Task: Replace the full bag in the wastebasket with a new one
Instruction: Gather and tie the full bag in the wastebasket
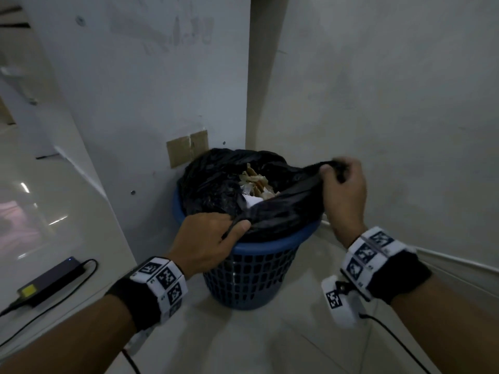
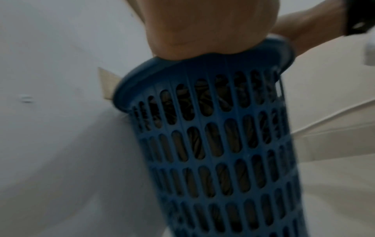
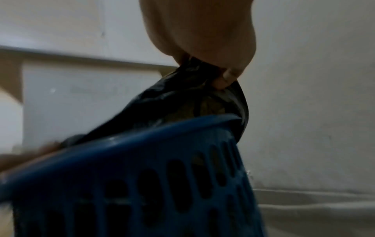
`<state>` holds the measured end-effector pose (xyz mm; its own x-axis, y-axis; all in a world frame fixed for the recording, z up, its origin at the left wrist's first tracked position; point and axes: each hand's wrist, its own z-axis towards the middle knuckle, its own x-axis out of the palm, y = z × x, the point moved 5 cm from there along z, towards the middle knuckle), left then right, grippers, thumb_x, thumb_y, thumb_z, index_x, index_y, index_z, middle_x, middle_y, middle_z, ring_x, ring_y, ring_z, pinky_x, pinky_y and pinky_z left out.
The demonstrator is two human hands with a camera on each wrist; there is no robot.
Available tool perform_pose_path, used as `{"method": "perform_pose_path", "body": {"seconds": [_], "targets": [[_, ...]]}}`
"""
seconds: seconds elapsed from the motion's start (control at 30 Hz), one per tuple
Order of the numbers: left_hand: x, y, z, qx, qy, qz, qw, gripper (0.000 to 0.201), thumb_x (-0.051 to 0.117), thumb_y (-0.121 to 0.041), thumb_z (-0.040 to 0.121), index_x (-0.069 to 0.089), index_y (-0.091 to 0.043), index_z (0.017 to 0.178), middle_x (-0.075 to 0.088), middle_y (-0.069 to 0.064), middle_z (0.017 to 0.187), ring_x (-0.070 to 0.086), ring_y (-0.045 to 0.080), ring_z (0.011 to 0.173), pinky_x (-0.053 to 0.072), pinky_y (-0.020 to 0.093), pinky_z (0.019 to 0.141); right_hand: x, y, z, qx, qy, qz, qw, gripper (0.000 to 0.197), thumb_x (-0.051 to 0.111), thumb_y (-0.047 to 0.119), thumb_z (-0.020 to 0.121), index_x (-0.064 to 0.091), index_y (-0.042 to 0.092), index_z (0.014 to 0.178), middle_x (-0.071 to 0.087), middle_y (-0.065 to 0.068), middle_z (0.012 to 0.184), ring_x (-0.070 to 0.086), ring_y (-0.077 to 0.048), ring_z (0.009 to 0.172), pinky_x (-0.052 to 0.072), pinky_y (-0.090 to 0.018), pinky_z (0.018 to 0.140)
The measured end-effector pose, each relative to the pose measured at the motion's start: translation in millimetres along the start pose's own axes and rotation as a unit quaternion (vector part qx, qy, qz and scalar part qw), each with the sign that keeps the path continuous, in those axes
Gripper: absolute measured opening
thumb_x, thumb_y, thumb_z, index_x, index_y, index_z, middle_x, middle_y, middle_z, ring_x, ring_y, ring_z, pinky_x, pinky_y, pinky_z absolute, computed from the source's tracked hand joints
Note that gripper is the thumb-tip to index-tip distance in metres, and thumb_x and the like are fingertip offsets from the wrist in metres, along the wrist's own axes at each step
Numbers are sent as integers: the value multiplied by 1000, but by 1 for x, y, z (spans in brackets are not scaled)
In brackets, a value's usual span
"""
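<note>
Two hands on the black bag (image 1: 216, 182), both at the rim of the blue wastebasket (image 1: 259, 268), which stands on the pale tiled floor (image 1: 243, 344) in a corner of white walls (image 1: 391, 103). Bag sits inside the wastebasket; its mouth is gathered up above the rim and still gapes, showing crumpled paper and brownish scraps (image 1: 255, 184) within. Left hand (image 1: 208, 241): at the near-left of the wastebasket rim, fingers and thumb curled round a fold of the bag's edge; the left wrist view shows the heel of the hand pressed on the rim, fingers hidden. Right hand (image 1: 344, 190): above and just outside the right side of the wastebasket, fingers closed on a bunched tail of the bag, film pulled taut from the rim up to the fist; the right wrist view confirms the pinch, black film trapped between fingertips (image 3: 225, 80). Through the wastebasket's slotted wall the bag shows dark in both wrist views. Behind the wastebasket, brown tape patches (image 1: 187, 151) on the wall. Well left of the wastebasket, a black power adapter (image 1: 51, 282) with a yellow label and cable lies on the floor. Marker-printed bands on both wrists.
</note>
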<state>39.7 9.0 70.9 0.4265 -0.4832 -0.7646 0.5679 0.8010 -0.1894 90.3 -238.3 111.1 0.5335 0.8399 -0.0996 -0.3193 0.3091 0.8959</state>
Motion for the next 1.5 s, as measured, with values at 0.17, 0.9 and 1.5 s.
{"method": "perform_pose_path", "body": {"seconds": [0.17,0.9,1.5], "targets": [[-10,32,-10,4,-46,27,999,57,23,-43,102,52,-12,64,51,1,63,43,18,62,29,30,60,25,-23,-35,-156,128,-403,893,47,40,63,89,70,29,97,59,-3,102,48,-30,103,36,-41,87],[13,-65,5,-48,-4,19,999,38,31,-42,98,64,-24,91,64,-8,78,53,13,68,45,31,58,-5,11,-70,-208,99,-213,949,17,39,19,97,56,15,99,56,-1,95,45,-21,89,39,-34,78],[-3,-28,7,34,-51,-33,998,32,44,-35,93,44,-23,63,37,-12,57,37,13,55,27,30,58,-41,-36,-22,17,16,-250,968,21,45,21,98,56,9,111,64,-20,100,59,-38,91,34,-32,67]]}}
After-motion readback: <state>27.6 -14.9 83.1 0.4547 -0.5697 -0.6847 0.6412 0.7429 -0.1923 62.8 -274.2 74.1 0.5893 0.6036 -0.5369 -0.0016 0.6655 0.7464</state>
